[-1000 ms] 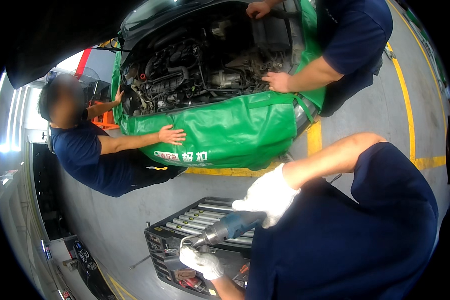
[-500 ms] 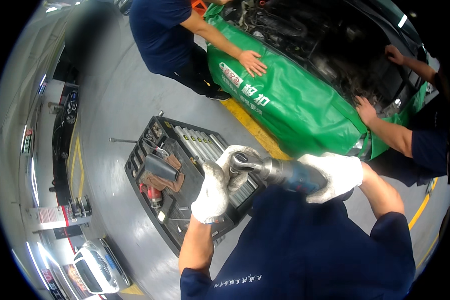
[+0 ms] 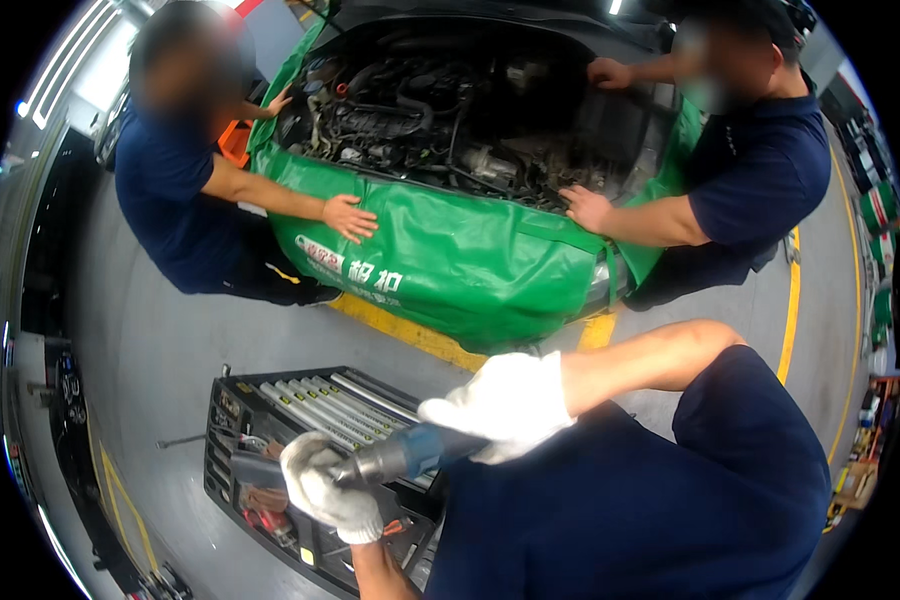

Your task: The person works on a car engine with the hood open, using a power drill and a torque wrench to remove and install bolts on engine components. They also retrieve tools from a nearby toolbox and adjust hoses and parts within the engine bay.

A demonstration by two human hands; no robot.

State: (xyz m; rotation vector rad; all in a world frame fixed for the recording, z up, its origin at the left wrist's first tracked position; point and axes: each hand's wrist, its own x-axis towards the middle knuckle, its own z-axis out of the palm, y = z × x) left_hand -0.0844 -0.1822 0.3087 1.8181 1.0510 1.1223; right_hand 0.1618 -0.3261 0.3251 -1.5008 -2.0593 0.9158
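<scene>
Right fingers (image 3: 454, 410) wrapped round power tool (image 3: 402, 456); left fingers (image 3: 308, 456) curled around tip (image 3: 346, 471).

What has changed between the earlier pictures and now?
The view has swung back over the engine bay. The power tool, tipped up to the left half a second ago, now slants down to the left, its head hard to make out against the left hand. Nothing was visibly let go: the right hand keeps its grip, one co-worker's hand stays flat on the green cover, another hand at the bay's edge.
</scene>
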